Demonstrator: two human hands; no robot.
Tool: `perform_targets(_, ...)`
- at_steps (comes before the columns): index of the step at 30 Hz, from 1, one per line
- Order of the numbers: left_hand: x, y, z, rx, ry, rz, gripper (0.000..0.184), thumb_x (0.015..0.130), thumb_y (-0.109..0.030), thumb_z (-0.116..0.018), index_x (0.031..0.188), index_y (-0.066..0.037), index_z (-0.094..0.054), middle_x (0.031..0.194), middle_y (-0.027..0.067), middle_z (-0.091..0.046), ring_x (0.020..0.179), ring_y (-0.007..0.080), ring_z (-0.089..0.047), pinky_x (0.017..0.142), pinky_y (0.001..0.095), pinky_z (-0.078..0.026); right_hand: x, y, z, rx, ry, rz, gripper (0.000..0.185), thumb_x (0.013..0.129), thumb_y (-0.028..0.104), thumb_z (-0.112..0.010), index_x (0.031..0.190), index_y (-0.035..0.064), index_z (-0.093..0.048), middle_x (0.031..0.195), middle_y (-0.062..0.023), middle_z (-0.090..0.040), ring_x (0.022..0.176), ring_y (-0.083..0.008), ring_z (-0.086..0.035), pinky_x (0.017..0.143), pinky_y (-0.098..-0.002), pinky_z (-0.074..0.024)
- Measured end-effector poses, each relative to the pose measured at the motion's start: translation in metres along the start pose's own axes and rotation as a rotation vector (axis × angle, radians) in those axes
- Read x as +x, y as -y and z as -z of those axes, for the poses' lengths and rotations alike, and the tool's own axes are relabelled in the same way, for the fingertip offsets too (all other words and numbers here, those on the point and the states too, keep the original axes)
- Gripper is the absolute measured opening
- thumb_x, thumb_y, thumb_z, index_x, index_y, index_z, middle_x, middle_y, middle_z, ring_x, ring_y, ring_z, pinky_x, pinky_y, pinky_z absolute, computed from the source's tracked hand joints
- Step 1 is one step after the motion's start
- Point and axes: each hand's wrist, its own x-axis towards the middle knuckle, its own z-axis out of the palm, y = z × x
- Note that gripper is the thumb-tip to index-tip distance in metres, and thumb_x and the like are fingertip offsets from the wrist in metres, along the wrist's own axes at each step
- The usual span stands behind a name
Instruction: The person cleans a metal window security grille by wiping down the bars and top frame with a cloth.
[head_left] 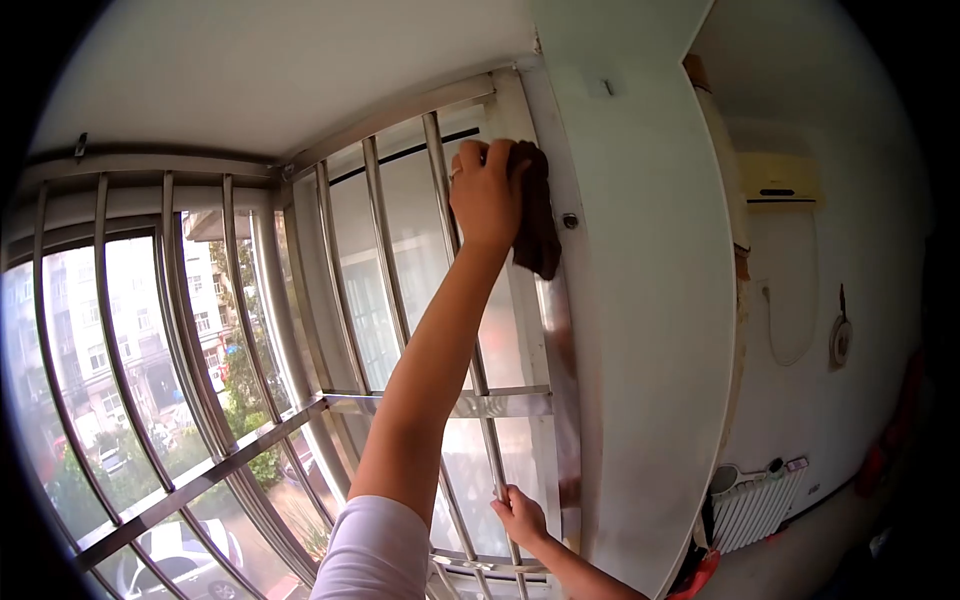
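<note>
My left hand (487, 195) is raised to the upper part of the metal window grille (437, 398), its fingers curled and a ring on one of them. It holds a dark brown cloth (537, 215), which hangs down along the right edge post of the grille. Part of the cloth is hidden behind the hand. Low down on the right, my right hand (521, 515) is wrapped around a vertical metal bar (490, 440) of the same grille. A white sleeve (375, 550) covers my left upper arm.
Behind the bars stands a pale window panel (420, 270). Left, more bars front a window onto buildings and a parked white car (185, 560). A pale green wall pillar (640, 300) rises right; beyond it are a yellowed air conditioner (780, 182) and a white radiator (757, 510).
</note>
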Motion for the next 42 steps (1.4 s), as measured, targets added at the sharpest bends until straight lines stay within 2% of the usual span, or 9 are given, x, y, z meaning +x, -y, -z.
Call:
perform_targets(6, 0.082, 0.035, -0.032, 0.024, -0.233, 0.246, 0.030, 0.079, -0.022, -0.071, 0.104, -0.012, -0.057, 0.107, 0.0125, -0.050, 0.095, 0.0341, -0.054, 0.073, 0.0437, -0.050, 0.000, 0.005, 0.005, 0.048, 0.008, -0.015, 0.025, 0.087, 0.028, -0.063, 0.101, 0.0079, -0.056, 0.076, -0.0103, -0.064, 0.072, -0.0314, -0.063, 0.063, -0.0401, -0.0479)
perform_targets(9, 0.101, 0.041, -0.052, 0.228, -0.120, 0.216, 0.033, 0.080, -0.026, -0.071, 0.098, -0.006, -0.052, 0.108, 0.0134, -0.050, 0.104, 0.0345, -0.050, 0.081, 0.0445, -0.047, 0.002, 0.001, 0.005, 0.082, 0.044, -0.062, 0.027, 0.087, 0.028, -0.064, 0.103, 0.0078, -0.058, 0.077, -0.0091, -0.065, 0.070, -0.0281, -0.064, 0.063, -0.0371, -0.0484)
perform_targets(14, 0.111, 0.081, -0.043, 0.300, -0.029, 0.202, 0.037, 0.079, -0.027, -0.071, 0.103, -0.007, -0.051, 0.107, 0.0134, -0.050, 0.105, 0.0353, -0.050, 0.080, 0.0454, -0.046, 0.002, -0.005, -0.001, 0.109, -0.019, -0.017, 0.023, 0.086, 0.022, -0.066, 0.100, 0.0051, -0.062, 0.076, -0.0059, -0.065, 0.064, -0.0168, -0.063, 0.061, -0.0289, -0.0490)
perform_targets(17, 0.106, 0.126, -0.026, 0.354, -0.046, 0.208, 0.037, 0.080, -0.029, -0.070, 0.104, -0.010, -0.051, 0.109, 0.0129, -0.050, 0.107, 0.0363, -0.049, 0.081, 0.0469, -0.046, 0.001, -0.002, -0.002, 0.091, -0.050, -0.002, 0.022, 0.086, 0.022, -0.067, 0.099, 0.0051, -0.062, 0.075, -0.0059, -0.065, 0.063, -0.0176, -0.063, 0.060, -0.0290, -0.0493)
perform_targets(22, 0.098, 0.196, 0.024, 0.482, -0.161, 0.231, 0.024, 0.083, -0.028, -0.065, 0.096, -0.008, -0.061, 0.093, 0.0150, -0.062, 0.093, 0.0325, -0.059, 0.079, 0.0453, -0.047, 0.001, 0.003, -0.005, 0.066, -0.078, -0.035, 0.023, 0.086, 0.023, -0.066, 0.099, 0.0053, -0.061, 0.075, -0.0059, -0.065, 0.064, -0.0190, -0.064, 0.061, -0.0301, -0.0496)
perform_targets(29, 0.080, 0.278, 0.079, 0.679, -0.097, 0.373, 0.032, 0.084, -0.032, -0.064, 0.107, -0.013, -0.054, 0.106, 0.0123, -0.058, 0.108, 0.0375, -0.052, 0.083, 0.0471, -0.047, 0.001, 0.005, -0.008, -0.004, -0.078, -0.100, 0.024, 0.085, 0.025, -0.064, 0.100, 0.0080, -0.059, 0.076, -0.0078, -0.065, 0.070, -0.0287, -0.065, 0.064, -0.0381, -0.0496)
perform_targets(33, 0.083, 0.273, 0.062, 0.712, -0.224, 0.414, 0.032, 0.084, -0.035, -0.065, 0.104, -0.012, -0.054, 0.103, 0.0128, -0.058, 0.106, 0.0366, -0.053, 0.081, 0.0470, -0.048, -0.003, 0.006, -0.010, -0.021, -0.107, -0.072, 0.025, 0.085, 0.026, -0.064, 0.101, 0.0085, -0.058, 0.078, -0.0084, -0.066, 0.073, -0.0300, -0.065, 0.065, -0.0399, -0.0497)
perform_targets(35, 0.083, 0.249, 0.060, 0.585, -0.096, 0.552, 0.033, 0.083, -0.035, -0.066, 0.103, -0.011, -0.054, 0.103, 0.0137, -0.058, 0.103, 0.0363, -0.055, 0.080, 0.0474, -0.049, -0.004, 0.008, -0.012, -0.020, -0.115, -0.084, 0.025, 0.084, 0.026, -0.064, 0.101, 0.0086, -0.058, 0.077, -0.0086, -0.066, 0.073, -0.0299, -0.065, 0.065, -0.0400, -0.0497)
perform_targets(42, 0.078, 0.203, 0.043, 0.438, -0.111, 0.373, 0.029, 0.082, -0.029, -0.067, 0.099, -0.010, -0.053, 0.103, 0.0118, -0.055, 0.099, 0.0348, -0.056, 0.079, 0.0457, -0.048, -0.003, 0.014, -0.004, 0.028, -0.096, -0.082, 0.021, 0.084, 0.021, -0.066, 0.098, 0.0072, -0.061, 0.075, -0.0080, -0.066, 0.068, -0.0250, -0.065, 0.063, -0.0349, -0.0492)
